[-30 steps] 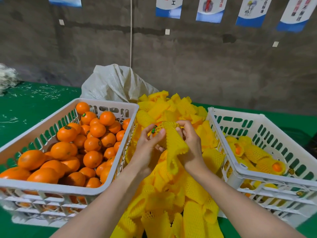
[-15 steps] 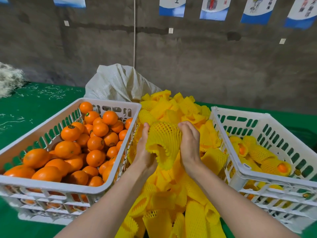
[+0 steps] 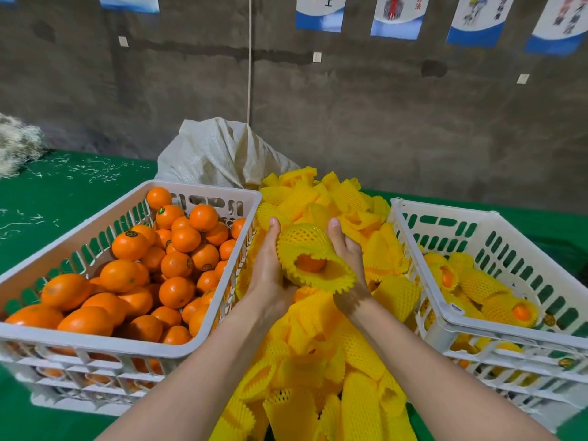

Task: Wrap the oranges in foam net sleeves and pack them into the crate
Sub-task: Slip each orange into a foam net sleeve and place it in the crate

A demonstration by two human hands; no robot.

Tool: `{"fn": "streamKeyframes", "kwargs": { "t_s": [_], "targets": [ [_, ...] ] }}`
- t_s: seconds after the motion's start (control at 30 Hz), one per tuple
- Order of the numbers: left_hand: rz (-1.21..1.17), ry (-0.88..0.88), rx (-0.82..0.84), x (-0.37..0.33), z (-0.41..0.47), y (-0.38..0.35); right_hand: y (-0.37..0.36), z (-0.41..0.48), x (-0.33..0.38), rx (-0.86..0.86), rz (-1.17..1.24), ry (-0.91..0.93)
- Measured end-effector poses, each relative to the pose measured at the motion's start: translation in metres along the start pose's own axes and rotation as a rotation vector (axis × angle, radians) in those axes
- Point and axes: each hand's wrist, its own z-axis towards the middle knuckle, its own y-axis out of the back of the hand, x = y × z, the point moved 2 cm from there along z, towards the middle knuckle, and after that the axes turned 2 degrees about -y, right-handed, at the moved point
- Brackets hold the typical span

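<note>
Raised over the middle of the green tabletop point(image 3: 79, 186), the left hand point(image 3: 270, 265) and right hand point(image 3: 348, 259), palms facing, with a yellow foam net sleeve point(image 3: 305, 243) clasped between them. Left grip curled round the sleeve's left flank, thumb lying up along its far end; right grip curled round the right flank, thumb tip at the top; fingers underneath hidden. Inside the sleeve, an orange point(image 3: 310, 263), seen through the flared, frilled mouth turned toward the camera, the far end stretched snug over the fruit. Directly below, a heap of loose sleeves point(image 3: 318, 345) filling the gap between two white crates. In the left crate point(image 3: 95, 342), bare oranges point(image 3: 175, 265) piled close to the rim. In the right crate point(image 3: 509, 334), wrapped oranges point(image 3: 480, 283) lying low on their sides, some with fruit showing at an open end. Behind the heap, a crumpled white sack point(image 3: 219, 154) against a grey wall point(image 3: 381, 122); at the far left edge, a pale tuft of shreds point(image 3: 16, 144).
</note>
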Motion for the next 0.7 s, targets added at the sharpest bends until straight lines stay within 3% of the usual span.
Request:
{"fn": "streamKeyframes", "kwargs": {
  "t_s": [0.23,0.4,0.47,0.63,0.7],
  "targets": [
    [0.057,-0.162,-0.083,-0.006,0.012,0.006,-0.004,-0.002,-0.01,-0.041,0.035,-0.041],
    [0.179,-0.156,-0.247,-0.009,0.011,0.013,-0.001,-0.002,-0.02,0.117,0.109,-0.446],
    [0.329,-0.241,-0.282,-0.005,0.01,0.013,-0.006,-0.004,-0.021,0.167,0.131,-0.506],
    [0.816,-0.642,-0.237,-0.004,0.004,0.016,-0.007,-0.001,-0.029,-0.013,-0.034,-0.399],
    [0.854,-0.709,-0.239,-0.003,0.006,0.016,-0.006,-0.002,-0.03,-0.017,0.036,-0.456]
  ]
}}
